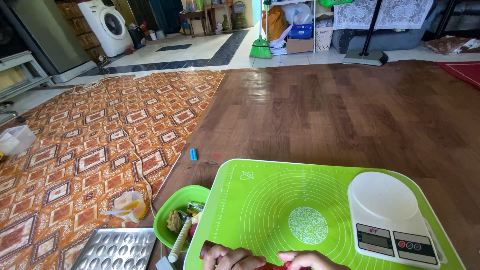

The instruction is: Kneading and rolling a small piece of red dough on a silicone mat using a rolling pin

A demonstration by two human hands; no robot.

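Red piece: a small dark-red thing (267, 265) lay at the bottom edge of the view, between the 2 hands and touching both; what it was could not be told.
Where it sat: on the near edge of the green silicone mat (280, 200), just below the mat's printed round centre patch.
Long axis: from the little that showed, it ran left to right, across the body, from one hand to the other.
Left hand: the left hand (231, 258) was curled, its fingers bent down over the left end of the piece, beside a dark red-brown bit at its outer side.
Right hand: the right hand (310, 260) was likewise curled, its fingertips closing on the right end.
Hand state: both hands looked pinched on the piece, but most of each was cut off by the frame, so the grip could not be told for certain.
Which was nearer: neither; the piece lay midway, equally close to both.
Scale: a white kitchen scale (392, 217) stood on the right part of the mat, ahead and to the right of the right hand, apart from it.
Bowl: a green bowl (172, 212) holding a white ridged roller (179, 241) sat just left of the mat, near the left hand.
Tray: a metal mould tray (116, 249) lay farther left.
Floor: the mat lay on a brown wood-look floor (340, 110).
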